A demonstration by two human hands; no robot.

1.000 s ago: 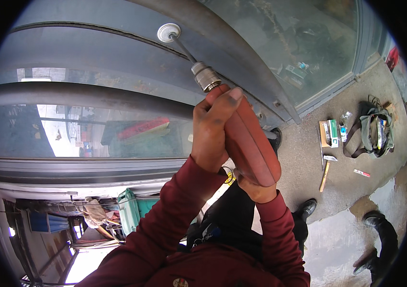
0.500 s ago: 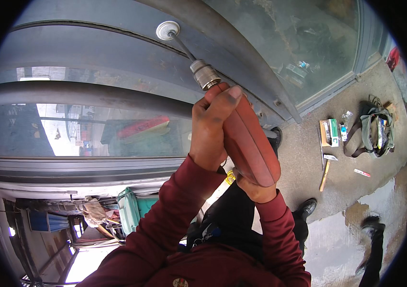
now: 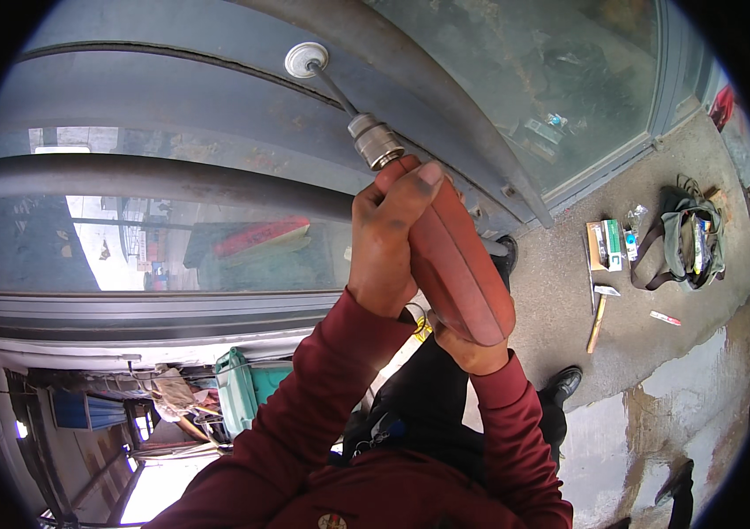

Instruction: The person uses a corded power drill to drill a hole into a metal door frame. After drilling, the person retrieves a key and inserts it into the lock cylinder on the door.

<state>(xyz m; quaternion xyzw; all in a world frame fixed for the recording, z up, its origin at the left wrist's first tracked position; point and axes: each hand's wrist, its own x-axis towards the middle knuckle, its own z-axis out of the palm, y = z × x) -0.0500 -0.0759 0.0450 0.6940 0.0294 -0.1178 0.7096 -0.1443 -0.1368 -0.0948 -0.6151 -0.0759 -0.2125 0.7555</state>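
Item: red power drill, centre frame. Left hand: fingers clamped round its front. Right hand: at its rear; finger closure I cannot tell. Step, I judge: bit working at white disc, upper centre; next calls for steady alignment.

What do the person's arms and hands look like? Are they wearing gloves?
No gloves show! Both hands look bare: the left hand and the right hand, though some fingers are hidden. The left sleeve and right sleeve are long, plain dark red, a bit wrinkly, and reach down to about the wrists.
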